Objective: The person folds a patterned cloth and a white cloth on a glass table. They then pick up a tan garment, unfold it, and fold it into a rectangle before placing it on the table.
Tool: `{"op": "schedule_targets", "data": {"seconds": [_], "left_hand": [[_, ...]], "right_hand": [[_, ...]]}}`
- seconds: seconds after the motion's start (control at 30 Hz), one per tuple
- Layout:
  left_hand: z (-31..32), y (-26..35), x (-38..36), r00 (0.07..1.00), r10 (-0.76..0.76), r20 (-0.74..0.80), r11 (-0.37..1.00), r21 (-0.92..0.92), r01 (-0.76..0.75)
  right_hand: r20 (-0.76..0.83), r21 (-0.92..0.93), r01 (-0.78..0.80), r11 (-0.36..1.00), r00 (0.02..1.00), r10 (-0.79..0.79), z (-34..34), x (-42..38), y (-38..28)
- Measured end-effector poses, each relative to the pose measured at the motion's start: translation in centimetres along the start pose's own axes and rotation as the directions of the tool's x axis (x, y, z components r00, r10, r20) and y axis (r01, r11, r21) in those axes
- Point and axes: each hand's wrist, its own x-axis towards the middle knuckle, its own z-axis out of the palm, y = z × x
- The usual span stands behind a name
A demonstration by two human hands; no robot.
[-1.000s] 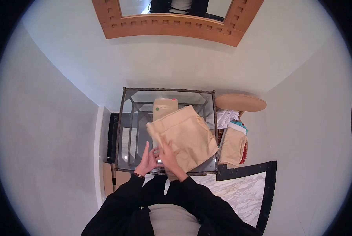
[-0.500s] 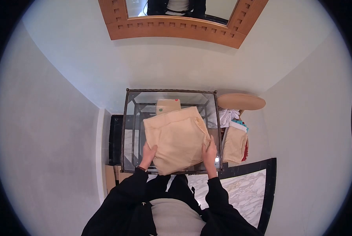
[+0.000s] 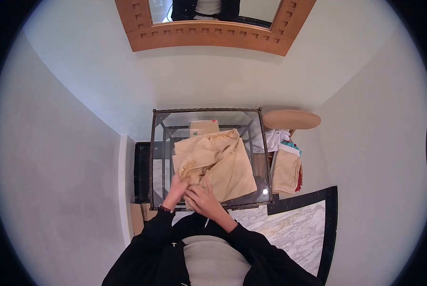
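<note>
A pale plaster wall [image 3: 213, 81] fills most of the head view, with a wood-framed mirror [image 3: 213, 38] hung at the top; a dark-clothed torso is reflected in it. A marble floor [image 3: 289, 238] with a black border is seen at lower right.

A glass-topped table [image 3: 158, 143] with a dark metal frame is set against the wall, in the middle of the view. Through the glass a lower shelf is seen, and a tan box [image 3: 204, 127] with a red and a green dot near the far edge; whether it sits on the top or on the shelf cannot be told.

A beige cloth [image 3: 227, 167] is spread on the table top, partly folded, with a gathered ruffled edge along its far and left sides. Its near corner is bunched at the front edge of the table.

To the right of the table a round tan lid or tray [image 3: 292, 119] is seen, and below it a pile of folded fabrics [image 3: 285, 167]: white, teal, beige, a bit of red.

The left hand [image 3: 176, 191] is pressed on the cloth's near-left corner, fingers curled into the fabric. The right hand [image 3: 201, 199] is laid just beside it, touching it, fingers closed over the same bunched corner. Both are clenched on the cloth. A dark wristband is worn on the left wrist; black sleeves cover both arms.
</note>
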Motion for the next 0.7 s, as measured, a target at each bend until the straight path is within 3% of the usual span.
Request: {"op": "schedule_targets", "data": {"seconds": [0.03, 0.1, 0.17, 0.27, 0.37, 0.4, 0.5, 0.53, 0.63, 0.7], "left_hand": [[-0.6, 0.7, 0.0, 0.992, 0.117, -0.041, 0.991, 0.074, -0.114], [-2.9, 1.8, -0.6, 0.987, 0.063, -0.148, 0.994, 0.093, -0.050], [-6.7, 2.4, -0.8, 0.968, 0.032, -0.250, 0.985, 0.170, 0.011], [-12.1, 2.2, -1.8, 0.913, 0.242, -0.330, 0.949, 0.276, -0.152], [-17.0, 0.3, -3.2, 0.847, 0.432, -0.309, 0.775, 0.607, -0.175], [-16.7, 0.8, -4.2, 0.864, 0.326, -0.384, 0.759, 0.651, 0.003], [-11.7, 2.6, -6.4, 0.765, 0.563, -0.313, 0.362, 0.925, 0.112], [-10.2, 3.4, -6.7, 0.793, 0.573, -0.206, 0.255, 0.965, 0.067], [-8.9, 2.0, -4.9, 0.904, 0.427, 0.033, 0.161, 0.981, -0.112], [-8.1, -1.1, -2.8, 0.910, 0.413, 0.020, 0.284, 0.947, -0.150]], "right_hand": [[-0.061, 0.007, -0.001, 1.000, 0.998, 0.001, -0.3, 0.2, -0.2], [-0.183, 0.022, 0.001, 1.000, 0.983, 0.003, -1.2, 0.2, 0.0], [-0.212, -0.003, -0.159, 0.987, 0.965, 0.155, -0.3, -0.9, 2.5], [-0.209, -0.013, -0.338, 0.941, 0.921, 0.328, 0.2, -3.2, 5.8], [-0.187, 0.063, -0.373, 0.926, 0.907, 0.378, 0.8, -5.0, 8.3], [-0.180, 0.101, -0.366, 0.925, 0.908, 0.378, 1.1, -5.2, 8.8], [-0.146, 0.129, -0.333, 0.934, 0.925, 0.350, 2.2, -4.9, 9.1], [-0.135, 0.128, -0.324, 0.937, 0.930, 0.340, 2.2, -4.4, 8.8], [-0.094, 0.101, -0.312, 0.945, 0.942, 0.322, 3.1, -2.9, 7.4], [-0.061, 0.050, -0.319, 0.946, 0.945, 0.322, 3.9, -2.3, 6.2]]}}
